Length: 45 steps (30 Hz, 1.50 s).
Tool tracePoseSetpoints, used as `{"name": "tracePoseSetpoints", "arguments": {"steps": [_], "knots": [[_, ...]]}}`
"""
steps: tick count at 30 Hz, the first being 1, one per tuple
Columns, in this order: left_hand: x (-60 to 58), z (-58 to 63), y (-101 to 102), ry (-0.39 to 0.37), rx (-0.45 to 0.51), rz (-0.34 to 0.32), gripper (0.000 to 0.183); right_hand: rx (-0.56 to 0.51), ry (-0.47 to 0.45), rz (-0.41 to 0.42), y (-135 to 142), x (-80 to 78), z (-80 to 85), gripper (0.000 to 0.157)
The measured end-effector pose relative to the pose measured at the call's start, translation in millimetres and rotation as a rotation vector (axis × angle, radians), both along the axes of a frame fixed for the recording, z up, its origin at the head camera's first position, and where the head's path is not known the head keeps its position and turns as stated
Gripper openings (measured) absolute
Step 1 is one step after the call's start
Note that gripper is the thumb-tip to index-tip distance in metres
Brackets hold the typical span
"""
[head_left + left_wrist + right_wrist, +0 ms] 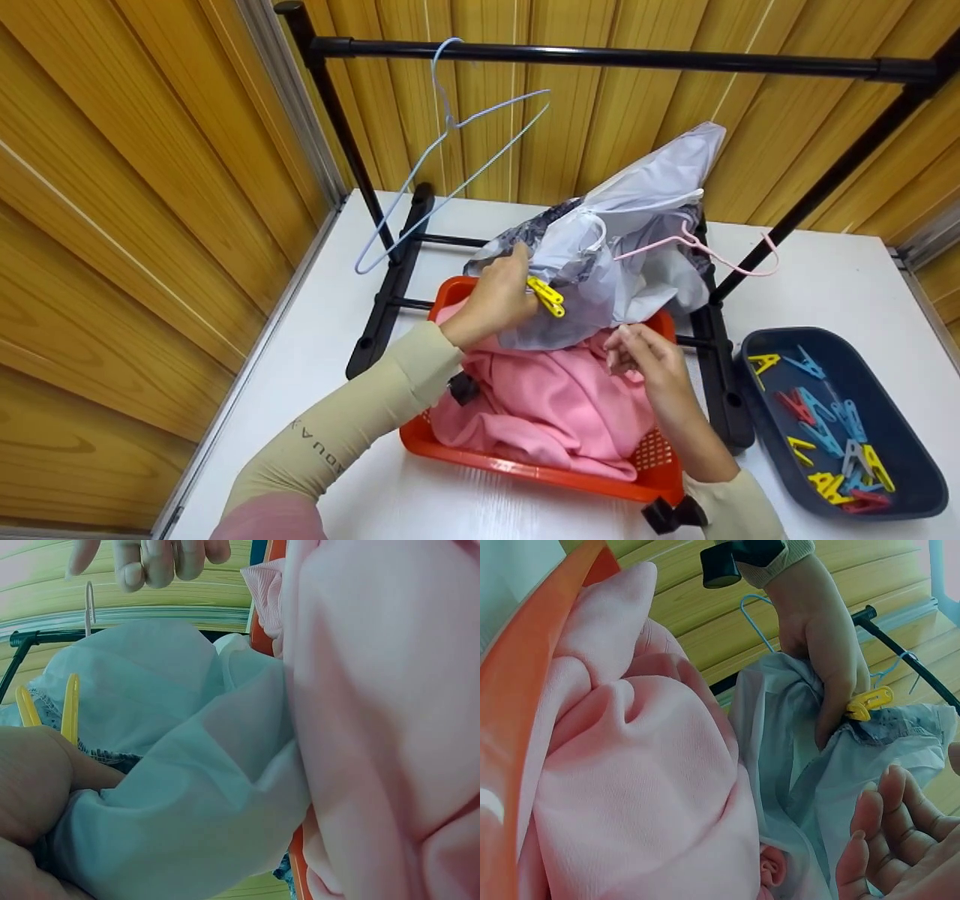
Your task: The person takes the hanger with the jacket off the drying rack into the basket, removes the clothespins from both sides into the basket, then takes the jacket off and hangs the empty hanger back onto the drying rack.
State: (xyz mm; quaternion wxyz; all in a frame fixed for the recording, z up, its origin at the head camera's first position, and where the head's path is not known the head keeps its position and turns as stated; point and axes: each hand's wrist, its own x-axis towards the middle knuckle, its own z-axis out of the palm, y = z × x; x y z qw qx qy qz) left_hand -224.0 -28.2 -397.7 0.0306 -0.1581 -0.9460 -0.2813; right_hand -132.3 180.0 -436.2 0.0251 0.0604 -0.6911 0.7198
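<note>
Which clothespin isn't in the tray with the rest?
The yellow clothespin at the left hand, by the white fabric. The other visible clothespins lie in the dark blue tray.

I count two hands [499,292]; one garment [592,307]; two hangers [448,124]; one rack [637,57]; one basket [540,474]; one tub [892,420]; at least ten pegs [819,439] inside, one yellow peg [544,290] outside.

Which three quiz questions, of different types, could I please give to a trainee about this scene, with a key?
1. Multiple choice: the clothespin beside the left hand is: a) red, b) yellow, c) blue.
2. True or false: the light blue hanger is hooked over the black rail.
3. Fill in: the pink cloth lies in a red-orange ____.

Key: 1. b; 2. true; 3. basket.
</note>
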Motion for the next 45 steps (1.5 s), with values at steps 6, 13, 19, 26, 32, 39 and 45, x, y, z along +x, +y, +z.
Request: {"name": "tracePoseSetpoints", "arguments": {"steps": [6,13,19,26,32,39,45], "knots": [[1.8,-0.1,0,0.003,0.013,0.001,0.038,0.036,-0.050,-0.023,-13,-4.5,2.2,0.031],[3.5,0.6,0,-0.004,0.016,-0.014,0.042,0.054,-0.060,0.012,-27,-10.4,4.6,0.031],[3.5,1.2,4,-0.017,0.019,-0.020,0.046,0.077,-0.057,0.023,-35,-14.8,8.7,0.031],[5.3,0.1,8,-0.030,0.013,-0.033,0.044,0.096,-0.064,0.018,-40,-17.6,11.8,0.033],[6.8,-0.8,10,-0.055,0.009,-0.032,0.045,0.065,-0.110,0.022,-47,-19.5,14.5,0.036],[8.2,-1.7,11,-0.010,0.010,-0.037,0.040,0.030,-0.111,0.049,-52,-20.5,14.6,0.039],[9.5,-2.2,11,-0.004,0.012,-0.043,0.041,-0.053,-0.142,0.071,-54,-19.7,14.5,0.036]]}}
